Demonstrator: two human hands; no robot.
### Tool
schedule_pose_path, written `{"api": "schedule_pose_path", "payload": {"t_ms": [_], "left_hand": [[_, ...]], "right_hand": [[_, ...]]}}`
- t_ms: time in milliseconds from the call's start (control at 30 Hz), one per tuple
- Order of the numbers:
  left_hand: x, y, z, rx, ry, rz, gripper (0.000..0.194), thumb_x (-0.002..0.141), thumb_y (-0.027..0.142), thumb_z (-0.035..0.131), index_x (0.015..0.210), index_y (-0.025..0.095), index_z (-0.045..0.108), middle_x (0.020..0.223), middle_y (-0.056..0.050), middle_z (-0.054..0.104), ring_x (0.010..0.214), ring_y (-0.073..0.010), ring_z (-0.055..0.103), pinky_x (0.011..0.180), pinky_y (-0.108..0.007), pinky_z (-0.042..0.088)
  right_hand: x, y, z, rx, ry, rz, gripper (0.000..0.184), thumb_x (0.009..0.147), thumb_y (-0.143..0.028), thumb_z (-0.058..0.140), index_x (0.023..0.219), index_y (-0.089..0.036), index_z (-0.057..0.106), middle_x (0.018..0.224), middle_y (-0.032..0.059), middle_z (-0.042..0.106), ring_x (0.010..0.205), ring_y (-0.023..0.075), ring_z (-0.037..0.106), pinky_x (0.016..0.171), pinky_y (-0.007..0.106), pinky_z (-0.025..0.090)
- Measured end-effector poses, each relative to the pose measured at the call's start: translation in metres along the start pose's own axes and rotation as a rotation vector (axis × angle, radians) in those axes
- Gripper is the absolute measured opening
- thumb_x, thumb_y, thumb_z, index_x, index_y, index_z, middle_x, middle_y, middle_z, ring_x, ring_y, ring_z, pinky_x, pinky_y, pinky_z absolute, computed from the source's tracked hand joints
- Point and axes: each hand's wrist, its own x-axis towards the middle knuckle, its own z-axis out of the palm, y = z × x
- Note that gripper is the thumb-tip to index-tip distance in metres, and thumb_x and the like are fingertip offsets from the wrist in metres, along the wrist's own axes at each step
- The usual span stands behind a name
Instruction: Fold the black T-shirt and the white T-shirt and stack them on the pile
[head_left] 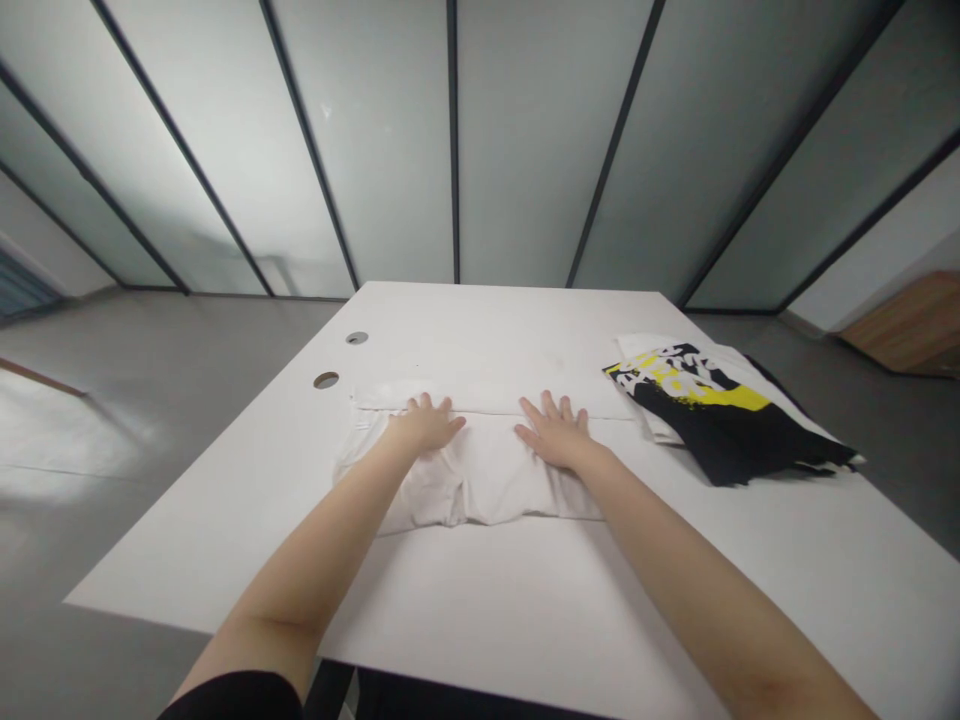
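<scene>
A white cloth garment (487, 480) lies partly folded on the white table, with a flat band along its far side and wrinkles toward its near edge. My left hand (426, 425) rests palm down on its left part, fingers stretched toward the fold line. On the right part, my right hand (553, 432) lies flat with its fingers spread. Both hands press on the cloth without gripping it. My forearms cover the garment's near left and right corners.
To the right lie several garments, the top one black, yellow and white (720, 410). Two round holes, one nearer (326, 380), pierce the white table (480, 600) at the left. Frosted glass panels (517, 140) stand beyond the far edge. A wooden piece (911, 325) is at far right.
</scene>
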Motion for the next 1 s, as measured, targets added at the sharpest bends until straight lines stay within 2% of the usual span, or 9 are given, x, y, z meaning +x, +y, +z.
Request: {"api": "schedule_pose_path", "payload": {"t_ms": [67,167,367,533,667,733,833,933,1000], "left_hand": [[0.005,-0.008,0.001,-0.017,0.010,-0.051,0.074,0.102,0.071,0.030,0.171,0.043,0.025,0.181,-0.015,0.013,0.162,-0.0527,0.015,0.109,-0.087,0.029],[0.010,-0.017,0.001,0.007,0.088,0.000,0.071,0.106,0.067,0.025,0.172,0.044,0.017,0.182,-0.010,0.004,0.165,-0.0476,0.004,0.116,-0.087,0.019],[0.017,-0.033,-0.001,0.052,0.141,0.103,0.068,0.109,0.063,0.024,0.172,0.040,0.020,0.182,-0.010,0.008,0.166,-0.0448,0.005,0.119,-0.085,0.014],[0.019,-0.048,-0.002,0.036,0.167,0.118,0.065,0.110,0.058,0.025,0.172,0.040,0.022,0.182,-0.007,0.014,0.166,-0.0402,0.009,0.125,-0.078,0.011],[0.009,-0.047,-0.014,0.027,0.170,0.094,0.066,0.109,0.055,0.031,0.171,0.033,0.027,0.180,-0.012,0.020,0.165,-0.0409,0.012,0.126,-0.073,0.016],[0.000,-0.036,-0.025,0.049,0.207,0.106,0.065,0.107,0.053,0.041,0.166,0.026,0.038,0.175,-0.017,0.032,0.163,-0.0417,0.021,0.126,-0.068,0.024],[-0.021,-0.011,-0.040,0.037,0.252,0.213,0.050,0.105,0.051,0.046,0.141,0.021,0.063,0.147,-0.020,0.062,0.144,-0.0375,0.051,0.118,-0.053,0.041],[-0.046,0.003,-0.039,0.037,0.082,0.223,0.046,0.104,0.055,0.044,0.112,0.022,0.074,0.113,-0.017,0.076,0.114,-0.0350,0.070,0.099,-0.046,0.051],[-0.062,-0.002,-0.031,0.073,-0.064,0.159,0.047,0.100,0.061,0.047,0.103,0.022,0.074,0.106,-0.017,0.077,0.105,-0.0362,0.072,0.090,-0.045,0.053]], "right_hand": [[0.007,0.000,-0.002,0.001,0.029,0.005,0.077,0.106,-0.072,0.030,0.174,-0.036,0.022,0.182,0.0140,0.007,0.163,0.0513,0.009,0.123,0.078,0.011],[0.015,0.001,-0.006,0.000,0.069,-0.004,0.075,0.106,-0.071,0.029,0.173,-0.037,0.025,0.182,0.0125,0.011,0.163,0.0500,0.013,0.124,0.076,0.012],[0.025,0.029,-0.009,-0.009,0.136,-0.006,0.068,0.109,-0.061,0.025,0.171,-0.034,0.031,0.180,0.0099,0.021,0.163,0.0432,0.021,0.129,0.064,0.017],[0.021,0.075,-0.011,0.000,0.191,0.181,0.069,0.109,-0.057,0.026,0.169,-0.026,0.037,0.177,0.0171,0.026,0.161,0.0460,0.026,0.127,0.065,0.022],[0.007,0.103,-0.009,0.019,0.223,0.193,0.067,0.109,-0.054,0.032,0.167,-0.023,0.041,0.176,0.0178,0.030,0.161,0.0463,0.025,0.126,0.065,0.025],[-0.005,0.107,-0.007,0.028,0.275,0.178,0.065,0.108,-0.052,0.036,0.165,-0.023,0.044,0.176,0.0165,0.031,0.162,0.0470,0.022,0.126,0.067,0.024],[-0.029,0.101,-0.002,0.048,0.313,0.049,0.059,0.107,-0.050,0.042,0.159,-0.025,0.053,0.176,0.0122,0.033,0.163,0.0440,0.020,0.128,0.065,0.022],[-0.055,0.096,0.004,0.086,0.233,-0.146,0.058,0.106,-0.051,0.043,0.158,-0.028,0.056,0.176,0.0083,0.034,0.164,0.0383,0.021,0.131,0.058,0.021],[-0.067,0.101,0.008,0.114,0.162,-0.216,0.061,0.106,-0.054,0.042,0.160,-0.029,0.054,0.177,0.0068,0.031,0.165,0.0360,0.021,0.132,0.057,0.019]]}}
